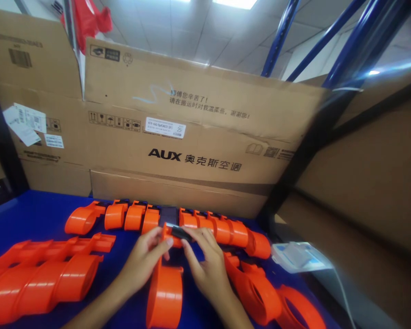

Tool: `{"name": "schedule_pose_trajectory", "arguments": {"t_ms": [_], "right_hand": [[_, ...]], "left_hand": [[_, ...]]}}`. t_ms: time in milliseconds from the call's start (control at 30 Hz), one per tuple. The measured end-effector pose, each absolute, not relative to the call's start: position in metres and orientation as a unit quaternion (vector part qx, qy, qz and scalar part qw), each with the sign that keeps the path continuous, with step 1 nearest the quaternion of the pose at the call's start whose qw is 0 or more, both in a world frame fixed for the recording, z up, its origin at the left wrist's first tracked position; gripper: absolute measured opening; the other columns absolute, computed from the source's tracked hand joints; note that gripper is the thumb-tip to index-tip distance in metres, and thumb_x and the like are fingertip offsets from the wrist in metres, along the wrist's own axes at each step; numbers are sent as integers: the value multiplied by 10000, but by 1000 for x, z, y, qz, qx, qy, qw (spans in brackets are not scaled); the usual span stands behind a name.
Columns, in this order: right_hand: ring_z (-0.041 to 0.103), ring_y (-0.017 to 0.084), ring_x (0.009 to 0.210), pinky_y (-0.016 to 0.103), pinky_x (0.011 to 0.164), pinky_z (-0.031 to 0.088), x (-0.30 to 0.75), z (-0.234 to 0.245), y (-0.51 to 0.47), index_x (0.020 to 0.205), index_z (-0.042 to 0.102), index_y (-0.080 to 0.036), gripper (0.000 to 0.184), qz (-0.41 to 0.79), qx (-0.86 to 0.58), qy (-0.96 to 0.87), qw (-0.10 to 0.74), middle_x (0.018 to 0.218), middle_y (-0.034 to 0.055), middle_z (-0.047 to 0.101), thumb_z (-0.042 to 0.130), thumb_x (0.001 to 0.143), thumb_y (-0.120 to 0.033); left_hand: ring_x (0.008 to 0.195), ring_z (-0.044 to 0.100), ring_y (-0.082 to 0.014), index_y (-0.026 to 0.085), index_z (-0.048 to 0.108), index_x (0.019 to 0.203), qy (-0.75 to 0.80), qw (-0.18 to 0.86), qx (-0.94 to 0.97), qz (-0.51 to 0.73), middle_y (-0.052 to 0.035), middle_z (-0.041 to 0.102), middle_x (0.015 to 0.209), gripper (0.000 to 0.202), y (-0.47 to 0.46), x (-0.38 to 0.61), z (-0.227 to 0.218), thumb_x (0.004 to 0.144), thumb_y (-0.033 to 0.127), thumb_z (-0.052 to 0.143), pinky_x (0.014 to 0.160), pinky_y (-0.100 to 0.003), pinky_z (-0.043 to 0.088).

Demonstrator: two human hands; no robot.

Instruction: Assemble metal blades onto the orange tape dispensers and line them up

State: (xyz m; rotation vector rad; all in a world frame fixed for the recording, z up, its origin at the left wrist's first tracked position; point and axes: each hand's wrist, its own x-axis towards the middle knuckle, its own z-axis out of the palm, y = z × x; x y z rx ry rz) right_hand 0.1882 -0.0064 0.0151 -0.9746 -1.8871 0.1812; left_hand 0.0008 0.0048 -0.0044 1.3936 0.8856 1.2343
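Observation:
In front of me an orange plastic tape dispenser (165,292) hangs with its round loop downward and its narrow end up. My left hand (146,253) is closed around that upper end, the thumb lying across it. A small black piece (181,233) with a pale strip beside it sits at the top of the dispenser. My right hand (207,256) pinches this black piece between thumb and fingers, against the dispenser. How the two parts join is hidden by my fingers.
Several orange dispensers with black tops (133,217) line the back of the blue table (44,205). Others without visible black parts lie stacked at left (37,283) and right (260,292). A clear plastic box (299,257) stands at right; a cardboard wall (123,151) closes the back.

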Motion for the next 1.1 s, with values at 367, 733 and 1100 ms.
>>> {"name": "schedule_pose_trajectory", "arguments": {"t_ms": [367, 733, 1100], "right_hand": [[639, 225, 959, 373, 871, 517, 188, 13, -7, 1235, 646, -253, 283, 78, -386, -790, 470, 1027, 65, 678, 594, 960, -211], [605, 208, 877, 350, 814, 524, 188, 12, -9, 1402, 564, -293, 426, 129, -373, -798, 456, 922, 48, 595, 563, 977, -257], [574, 174, 552, 243, 513, 415, 214, 15, 4, 906, 675, -183, 234, 140, -543, -705, 434, 617, 3, 601, 488, 958, -314]], "left_hand": [[691, 604, -159, 190, 682, 1084, 345, 545, 585, 492, -24, 687, 810, 289, 1, 3, -3, 883, 397, 670, 665, -251, 470], [723, 605, -141, 202, 686, 1123, 298, 589, 547, 515, -25, 674, 856, 339, -6, 8, 1, 810, 306, 764, 548, -182, 422], [450, 543, -107, 171, 638, 721, 364, 648, 334, 579, 11, 645, 581, 265, 11, -5, -9, 733, 391, 785, 484, -216, 449]]}}
